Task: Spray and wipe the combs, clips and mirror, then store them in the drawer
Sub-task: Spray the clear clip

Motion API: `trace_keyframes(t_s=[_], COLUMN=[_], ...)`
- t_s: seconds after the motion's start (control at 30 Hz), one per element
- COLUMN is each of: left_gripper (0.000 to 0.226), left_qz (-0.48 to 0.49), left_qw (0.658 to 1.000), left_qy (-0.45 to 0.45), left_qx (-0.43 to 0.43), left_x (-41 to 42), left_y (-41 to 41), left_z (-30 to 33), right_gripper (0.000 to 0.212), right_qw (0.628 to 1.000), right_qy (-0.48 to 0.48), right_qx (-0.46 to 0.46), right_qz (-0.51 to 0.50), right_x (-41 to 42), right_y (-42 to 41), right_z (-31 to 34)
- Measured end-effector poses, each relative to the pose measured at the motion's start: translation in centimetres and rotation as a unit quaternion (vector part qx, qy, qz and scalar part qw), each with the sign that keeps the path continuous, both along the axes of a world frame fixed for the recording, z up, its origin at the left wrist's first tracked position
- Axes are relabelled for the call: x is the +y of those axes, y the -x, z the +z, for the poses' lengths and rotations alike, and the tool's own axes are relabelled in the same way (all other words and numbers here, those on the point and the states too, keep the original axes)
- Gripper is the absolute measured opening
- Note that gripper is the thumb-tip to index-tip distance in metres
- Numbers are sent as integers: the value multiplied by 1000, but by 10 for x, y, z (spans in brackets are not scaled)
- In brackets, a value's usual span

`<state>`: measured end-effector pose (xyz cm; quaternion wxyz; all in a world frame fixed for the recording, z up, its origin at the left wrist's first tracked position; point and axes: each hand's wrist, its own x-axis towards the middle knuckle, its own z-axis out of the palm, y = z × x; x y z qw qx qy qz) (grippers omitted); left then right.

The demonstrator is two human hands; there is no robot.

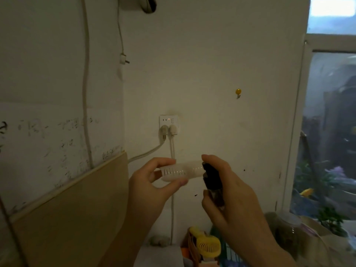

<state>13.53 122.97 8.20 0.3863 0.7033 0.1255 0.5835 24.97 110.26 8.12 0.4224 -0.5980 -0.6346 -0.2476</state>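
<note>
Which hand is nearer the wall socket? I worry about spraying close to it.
Left. The left hand, pinching the pale comb, is just below the wall socket; the right hand, gripping the spray bottle, sits lower and further right.

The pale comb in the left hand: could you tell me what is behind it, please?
Behind the comb is the bare wall, with a white cable hanging from the socket. The comb hides part of that cable, and the spray bottle covers its right end.
</note>
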Motion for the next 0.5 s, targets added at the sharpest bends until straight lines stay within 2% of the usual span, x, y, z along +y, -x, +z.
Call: trace_keyframes(t_s=[0.2,0.33,0.5], left_gripper=[39,39,38], left_qz=[-17,-20,-24], left_qw=[1000,1000,1000], left_qy=[4,2,-4], left_qx=[-11,-14,-13], left_x=[-3,-5,-5], left_y=[-11,-18,-26], left_z=[3,5,5], right_gripper=[65,69,59], right_qw=[1000,999,998], right_qy=[3,-7,-14], right_qx=[28,40,55], right_qz=[4,2,0], right_x=[0,-2,-3], right_y=[-8,-19,-32], right_z=[4,3,-1])
